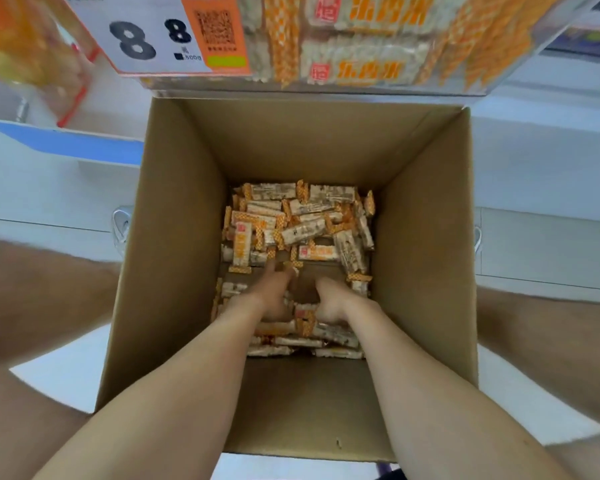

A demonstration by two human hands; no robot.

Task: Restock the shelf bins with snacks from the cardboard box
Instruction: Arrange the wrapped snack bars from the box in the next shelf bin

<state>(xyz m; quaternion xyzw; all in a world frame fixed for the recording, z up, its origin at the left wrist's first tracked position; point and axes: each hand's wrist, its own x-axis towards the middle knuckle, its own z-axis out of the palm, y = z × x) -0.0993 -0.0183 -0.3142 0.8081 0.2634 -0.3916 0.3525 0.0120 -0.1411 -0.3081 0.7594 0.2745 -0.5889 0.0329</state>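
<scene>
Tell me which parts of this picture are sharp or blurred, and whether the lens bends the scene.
Head view: the snacks lie fairly sharp but shaded in the box; the bag at top left is smeared by blur; the price sign reads clearly; the wide lens splays the box walls; the left hand and right hand are soft, their fingers hard to make out.

An open cardboard box [174,237] is pictured upright, its floor strewn with orange-and-white wrapped snack bars [305,220]; matching bars are stacked in the shelf bin [326,90] above.
</scene>
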